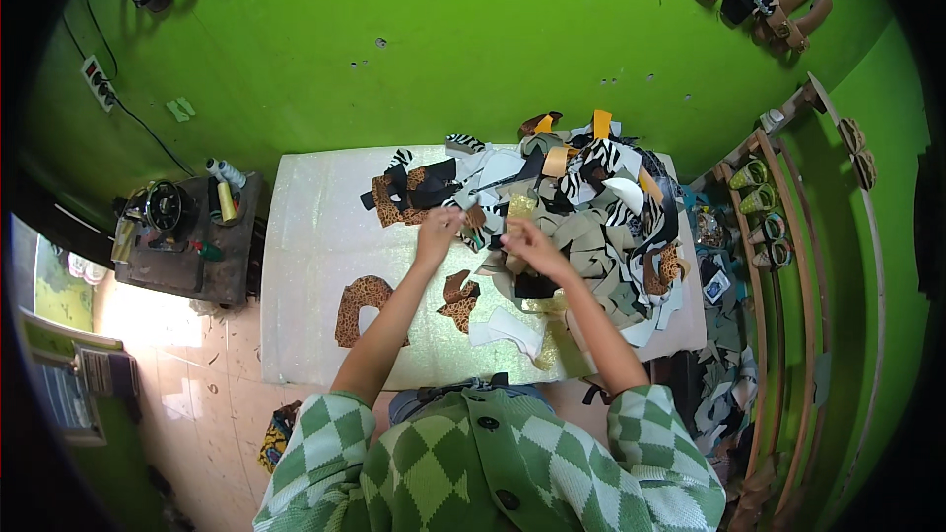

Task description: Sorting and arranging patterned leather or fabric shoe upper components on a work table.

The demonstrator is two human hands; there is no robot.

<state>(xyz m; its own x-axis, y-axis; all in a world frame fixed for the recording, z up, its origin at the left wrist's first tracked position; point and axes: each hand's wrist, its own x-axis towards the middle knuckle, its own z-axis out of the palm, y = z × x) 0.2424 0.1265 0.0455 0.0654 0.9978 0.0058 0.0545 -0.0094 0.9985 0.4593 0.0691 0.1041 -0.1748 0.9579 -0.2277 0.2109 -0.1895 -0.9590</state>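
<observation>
Person at a pale, shiny tabletop (315, 227), both forearms reaching in from the near side, hands around mid-table at the left side of a big scrap heap (586, 236). Left hand (440, 231): fingers partly bent, pointing right and far, tips close to a small brown piece (476, 217); can't tell if they grip it or only touch. Right hand (533, 245): fingers loosely curled, pointing left, thumb and index drawn near each other, just on the near side of a gold glitter piece (521, 205); too small to tell whether anything is pinched. Hands are apart, small gap between.

Heap covers the right half of the table: grey-green, white, black, zebra-print and orange bits, overlapping. Far left of the left hand, leopard-print pieces (392, 211) lie with black strips. Nearer, a curved leopard piece (357, 305) sits left of the left forearm; a smaller leopard scrap (459, 303) lies between the forearms, with white pieces (508, 331) just right of it, nearer the table edge.

Left of the table, a sewing machine (166, 207) and a yellow thread cone (228, 202) on a dark stand. On the right, a wooden rack (766, 163) with green sandals (757, 199).
</observation>
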